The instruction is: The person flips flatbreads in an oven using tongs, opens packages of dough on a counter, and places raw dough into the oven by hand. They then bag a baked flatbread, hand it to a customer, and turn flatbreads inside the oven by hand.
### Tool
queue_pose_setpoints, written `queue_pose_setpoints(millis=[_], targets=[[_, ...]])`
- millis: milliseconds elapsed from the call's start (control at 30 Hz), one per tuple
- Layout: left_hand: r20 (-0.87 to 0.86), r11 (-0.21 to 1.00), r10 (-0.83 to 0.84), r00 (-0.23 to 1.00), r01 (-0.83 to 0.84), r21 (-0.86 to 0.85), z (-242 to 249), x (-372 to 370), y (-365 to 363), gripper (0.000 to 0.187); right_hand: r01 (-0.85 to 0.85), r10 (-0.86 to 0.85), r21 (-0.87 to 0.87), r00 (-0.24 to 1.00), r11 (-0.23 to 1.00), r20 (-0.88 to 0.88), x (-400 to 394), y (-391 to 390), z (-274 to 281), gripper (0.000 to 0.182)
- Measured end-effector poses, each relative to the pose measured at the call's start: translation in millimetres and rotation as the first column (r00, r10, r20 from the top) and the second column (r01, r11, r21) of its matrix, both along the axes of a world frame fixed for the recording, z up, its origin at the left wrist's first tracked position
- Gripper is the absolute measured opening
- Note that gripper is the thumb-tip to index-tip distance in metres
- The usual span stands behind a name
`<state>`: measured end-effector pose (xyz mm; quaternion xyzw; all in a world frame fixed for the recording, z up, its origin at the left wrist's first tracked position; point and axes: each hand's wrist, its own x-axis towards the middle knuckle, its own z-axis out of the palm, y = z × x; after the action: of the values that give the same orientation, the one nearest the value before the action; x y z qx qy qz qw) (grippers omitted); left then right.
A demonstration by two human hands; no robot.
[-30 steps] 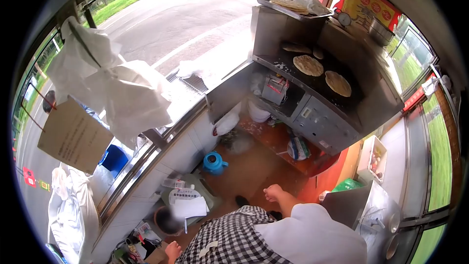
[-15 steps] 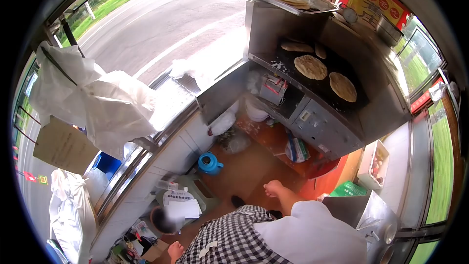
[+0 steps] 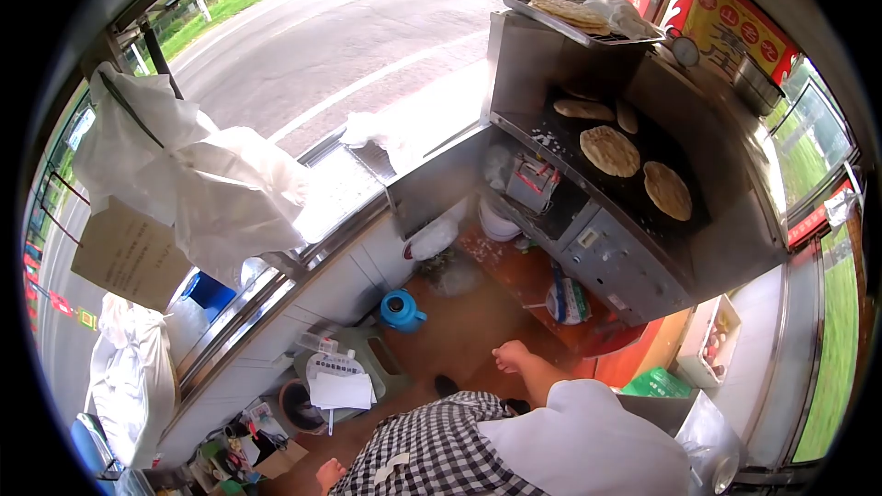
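Observation:
My right hand [image 3: 511, 355] hangs over the brown floor with its fingers curled; I cannot make out anything in it. Low in the view, my left hand [image 3: 331, 474] shows beside the checked apron [image 3: 441, 445], its fingers bent and partly hidden. Nearest to the left hand are a dark bin [image 3: 301, 407] and a stool with white papers [image 3: 342, 391] on it. A blue thermos [image 3: 401, 310] stands on the floor beyond both hands. Flatbreads [image 3: 610, 151] lie on the dark griddle [image 3: 574, 149] at the upper right.
A steel tray [image 3: 588, 32] with more flatbread rests above the griddle. The metal stove cabinet [image 3: 606, 253] stands at the right, near a white box [image 3: 707, 340] and a green package [image 3: 656, 383]. White cloth [image 3: 230, 193] hangs at the left window, above a counter.
The whole view has shifted, so the stove, thermos and window appear farther right or lower. Both hands keep nearly the same place in the view.

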<state>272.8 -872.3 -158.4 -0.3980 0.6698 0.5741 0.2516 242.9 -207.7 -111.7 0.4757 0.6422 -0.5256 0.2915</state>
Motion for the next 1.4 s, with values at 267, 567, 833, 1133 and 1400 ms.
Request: queue_pose_setpoints(millis=[267,567,833,1133,1400], targets=[[-0.077,0.255,-0.966,0.248,0.855,-0.451,-25,-17,-28,0.030,-0.013,0.013,0.000,1.000,1.000,0.017,10,1,0,0.024],[-0.062,0.271,-0.954,0.292,0.762,-0.588,-10,-53,-41,0.025,0.136,-0.136,-0.003,0.991,0.991,0.017,53,-31,6,0.024],[-0.244,0.786,-0.611,0.753,0.540,-0.302,6,-128,28,0.026,0.322,-0.323,0.056,0.947,0.945,-0.008,121,-47,17,0.023],[-0.594,0.605,-0.740,0.315,0.697,-0.384,185,-224,316,0.035,0.418,-0.414,-0.018,0.905,0.908,0.094,186,18,-15,0.022],[-0.664,0.298,-0.653,-0.365,0.682,-0.668,352,-206,651,0.033,0.438,-0.824,-0.810,0.560,0.390,-0.093,230,144,-68,0.018]])
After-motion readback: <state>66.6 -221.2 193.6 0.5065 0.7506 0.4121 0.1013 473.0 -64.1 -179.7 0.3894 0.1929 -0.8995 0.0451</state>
